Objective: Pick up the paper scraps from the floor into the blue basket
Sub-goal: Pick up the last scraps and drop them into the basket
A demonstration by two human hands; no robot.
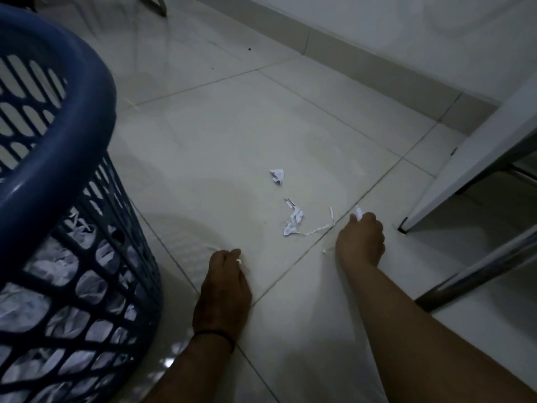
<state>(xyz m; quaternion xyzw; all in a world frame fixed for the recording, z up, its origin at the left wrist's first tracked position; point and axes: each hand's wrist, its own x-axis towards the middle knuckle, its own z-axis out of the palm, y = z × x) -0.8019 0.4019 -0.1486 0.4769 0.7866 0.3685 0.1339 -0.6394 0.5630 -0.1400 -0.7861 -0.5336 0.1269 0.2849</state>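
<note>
The right hand was low over the floor, fingers curled, pinching a small white scrap that stuck up past its fingertips. A tiny sliver lay on the tile just beside its wrist. The left hand was also curled, knuckles up, with a bit of white paper showing at its fingertips; a dark band circled its wrist. Between and beyond the hands, more scraps lay on the tiles: a crumpled piece with a thin strip trailing from it, and farther off a small crumpled wad. To the left stood the blue basket, its slotted wall showing a heap of white paper inside.
</note>
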